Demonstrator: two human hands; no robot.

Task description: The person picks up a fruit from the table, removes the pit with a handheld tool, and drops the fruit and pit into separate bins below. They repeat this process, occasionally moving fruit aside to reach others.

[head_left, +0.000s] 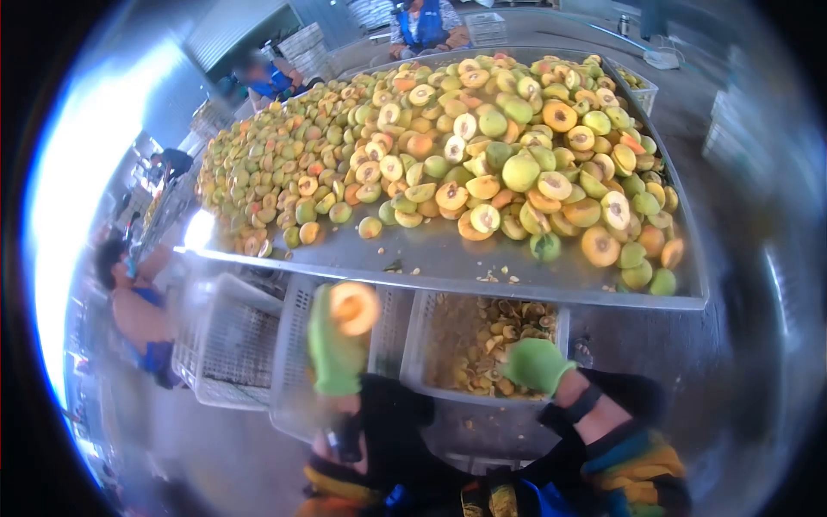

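Note:
My left hand (334, 353), in a green glove, holds up a halved peach (354, 308) with its orange cut face showing. It is above the white crates, just short of the table's front edge. My right hand (536, 366), also gloved in green, is curled over the right side of a crate (413, 353) of pits and scraps (495, 345). Its fingers look closed, but what they hold, if anything, is hidden. Beyond both hands, a large pile of halved peaches (508, 172) covers much of the metal table (345, 256), some with pits still in them.
The table's raised metal rim (482, 293) runs across in front of me. White plastic crates (233, 345) stand below it on the left. Co-workers sit at the far side (422, 26) and at the left (138, 302). Scraps lie on the tabletop near the rim.

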